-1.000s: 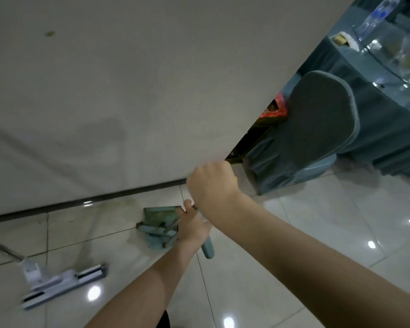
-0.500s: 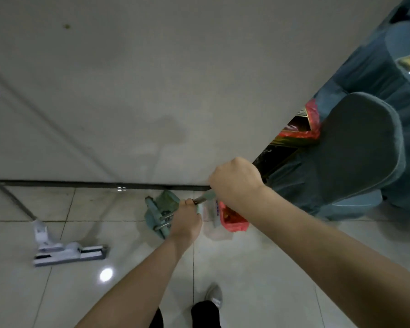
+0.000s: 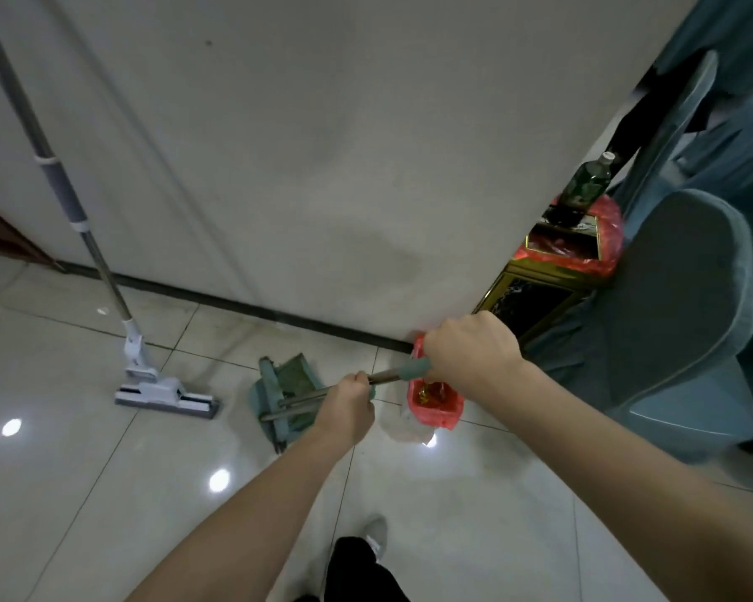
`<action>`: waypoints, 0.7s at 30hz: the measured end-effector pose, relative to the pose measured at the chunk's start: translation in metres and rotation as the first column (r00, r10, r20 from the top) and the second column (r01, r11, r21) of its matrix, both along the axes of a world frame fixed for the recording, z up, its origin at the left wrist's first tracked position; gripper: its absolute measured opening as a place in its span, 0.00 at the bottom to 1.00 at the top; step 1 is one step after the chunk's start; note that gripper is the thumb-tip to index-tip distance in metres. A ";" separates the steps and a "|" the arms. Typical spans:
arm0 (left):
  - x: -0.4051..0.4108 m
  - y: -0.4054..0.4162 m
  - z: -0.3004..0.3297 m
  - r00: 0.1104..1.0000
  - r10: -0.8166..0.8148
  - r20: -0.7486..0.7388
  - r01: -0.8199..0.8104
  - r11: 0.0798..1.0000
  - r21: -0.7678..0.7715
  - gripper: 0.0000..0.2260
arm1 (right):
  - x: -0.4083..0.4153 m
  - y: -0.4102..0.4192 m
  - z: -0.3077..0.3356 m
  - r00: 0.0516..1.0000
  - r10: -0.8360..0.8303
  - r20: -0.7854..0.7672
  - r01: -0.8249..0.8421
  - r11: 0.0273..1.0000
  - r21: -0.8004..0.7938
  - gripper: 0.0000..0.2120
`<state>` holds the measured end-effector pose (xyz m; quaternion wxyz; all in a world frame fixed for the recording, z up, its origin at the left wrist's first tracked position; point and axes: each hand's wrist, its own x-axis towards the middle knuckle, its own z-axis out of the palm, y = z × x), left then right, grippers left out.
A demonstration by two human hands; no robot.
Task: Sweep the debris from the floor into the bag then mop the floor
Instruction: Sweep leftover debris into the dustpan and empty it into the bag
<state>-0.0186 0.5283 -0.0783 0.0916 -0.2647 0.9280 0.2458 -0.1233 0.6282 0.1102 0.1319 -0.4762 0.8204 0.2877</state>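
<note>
Mop (image 3: 166,391) leans on wall, left of frame, untouched. Centre: dustpan (image 3: 285,391) on floor, broom head tucked against it. Our left hand (image 3: 351,406) grips one handle; right hand (image 3: 470,356) grips the green-sleeved one. Handles run lower-left to upper-right. Red bag (image 3: 433,404) sits just below our right hand, the nearer one.

**Both hands on the handles by the wall**

The left hand (image 3: 348,404) grips a metal handle running down to the green dustpan (image 3: 288,386) on the tiled floor (image 3: 105,493). The right hand (image 3: 470,356) grips a green-capped handle (image 3: 414,368) above a red bag (image 3: 435,401). A mop (image 3: 166,395) leans against the wall (image 3: 322,145) to the left. A bin (image 3: 553,271) with a red liner stands beside a covered chair (image 3: 687,306).
</note>
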 end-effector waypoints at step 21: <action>0.288 0.156 0.004 0.953 0.299 -0.059 -0.280 0.937 0.210 0.20 | 0.118 0.340 -0.025 0.945 -0.319 -0.070 0.317 0.948 -0.040 0.12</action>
